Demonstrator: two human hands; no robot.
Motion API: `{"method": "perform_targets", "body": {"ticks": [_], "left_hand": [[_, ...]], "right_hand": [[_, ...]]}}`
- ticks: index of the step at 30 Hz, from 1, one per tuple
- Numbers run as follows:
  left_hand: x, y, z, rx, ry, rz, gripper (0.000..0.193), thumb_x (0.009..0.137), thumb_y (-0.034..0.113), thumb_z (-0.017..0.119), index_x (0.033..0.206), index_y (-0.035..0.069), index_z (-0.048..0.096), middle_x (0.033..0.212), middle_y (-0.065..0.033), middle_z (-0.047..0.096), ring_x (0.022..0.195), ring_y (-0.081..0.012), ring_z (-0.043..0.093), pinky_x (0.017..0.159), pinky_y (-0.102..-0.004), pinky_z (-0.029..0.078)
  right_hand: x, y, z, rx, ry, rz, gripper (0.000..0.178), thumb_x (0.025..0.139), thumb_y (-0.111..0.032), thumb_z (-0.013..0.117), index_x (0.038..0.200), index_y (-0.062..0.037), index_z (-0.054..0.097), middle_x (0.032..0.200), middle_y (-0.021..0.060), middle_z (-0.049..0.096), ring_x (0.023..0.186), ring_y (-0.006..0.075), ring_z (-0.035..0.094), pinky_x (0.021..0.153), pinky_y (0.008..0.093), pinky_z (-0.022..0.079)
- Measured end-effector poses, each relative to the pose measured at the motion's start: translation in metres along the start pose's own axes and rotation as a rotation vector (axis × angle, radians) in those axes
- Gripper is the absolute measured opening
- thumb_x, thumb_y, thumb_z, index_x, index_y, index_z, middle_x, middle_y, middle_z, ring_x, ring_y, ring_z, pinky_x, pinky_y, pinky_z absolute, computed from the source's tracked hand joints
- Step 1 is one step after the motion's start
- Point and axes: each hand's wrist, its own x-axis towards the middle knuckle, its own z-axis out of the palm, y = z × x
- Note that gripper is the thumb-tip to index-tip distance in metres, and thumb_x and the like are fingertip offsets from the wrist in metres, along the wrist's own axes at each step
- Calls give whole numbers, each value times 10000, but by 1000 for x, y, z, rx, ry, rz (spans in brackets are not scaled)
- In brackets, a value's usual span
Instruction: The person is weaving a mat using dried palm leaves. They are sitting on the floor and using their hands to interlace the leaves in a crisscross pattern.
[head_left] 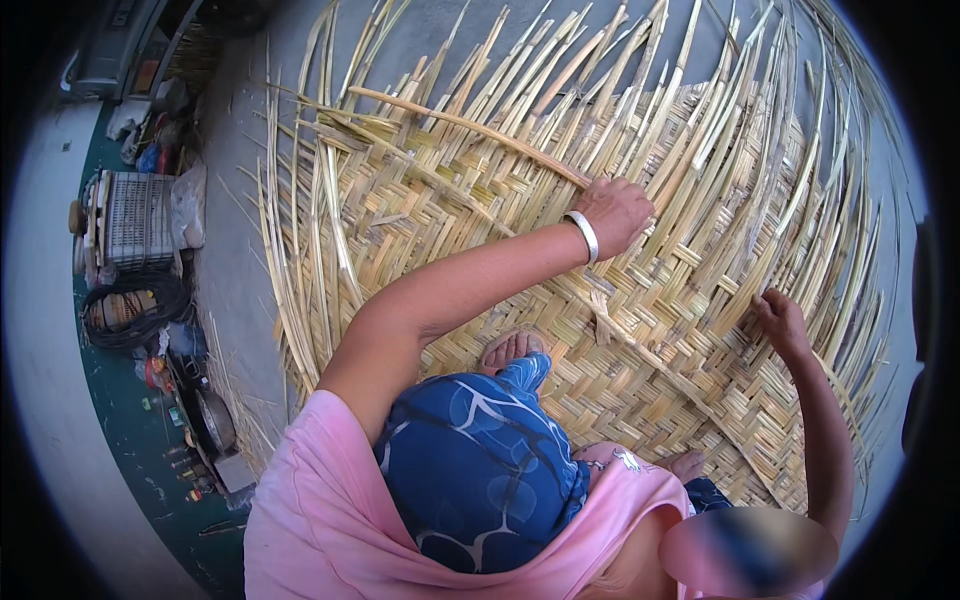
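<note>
A large woven mat (610, 345) of flat, straw-coloured reed strips lies on the ground beneath me, with long loose strip ends (690, 130) fanning out along its far and right edges. My left hand (612, 215), with a silver bangle at its wrist, is closed around the right end of a brownish stick (480, 130). That stick slants across the loose ends toward the far left. Near the mat's right side, my right hand (782, 322) is closed with its fingertips on a reed strip (790, 245); the fingers partly cover the strip's end.
My bare feet (515, 350) are on the mat. At the left stand a wire crate (140, 218), a coil of black cable (135, 308), a metal pan (216, 420) and small clutter on a green floor strip (120, 430). Grey concrete (235, 225) borders the mat.
</note>
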Motion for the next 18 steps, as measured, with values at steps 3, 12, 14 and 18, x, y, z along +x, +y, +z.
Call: {"method": "perform_targets", "body": {"ticks": [3,12,14,18], "left_hand": [[11,8,-4,74,-220,-39,237,849,323,562,899,105,638,918,-90,591,920,-290,554,810,-425,415],[41,4,-12,32,-492,-172,325,821,396,586,802,76,641,856,-131,649,811,-320,610,712,-430,477],[39,4,-10,49,-471,-196,318,822,390,592,801,76,634,809,-129,647,787,-315,610,700,-420,473],[45,9,-10,74,-563,-138,294,823,360,601,810,67,624,785,-132,640,759,-317,604,694,-413,472]], "right_hand": [[-4,0,1,-47,25,-39,269,898,-239,576,793,8,563,602,5,450,576,95,396,538,285,368],[-12,-17,-5,-287,1,20,288,881,-309,571,863,-23,604,662,159,573,605,278,560,583,383,439],[-8,-13,-5,-342,23,-60,313,873,-347,559,861,-39,614,709,165,603,665,324,591,625,429,456],[-11,-13,5,-403,-4,-11,297,877,-334,539,839,-54,629,743,140,633,700,316,610,670,430,486]]}}
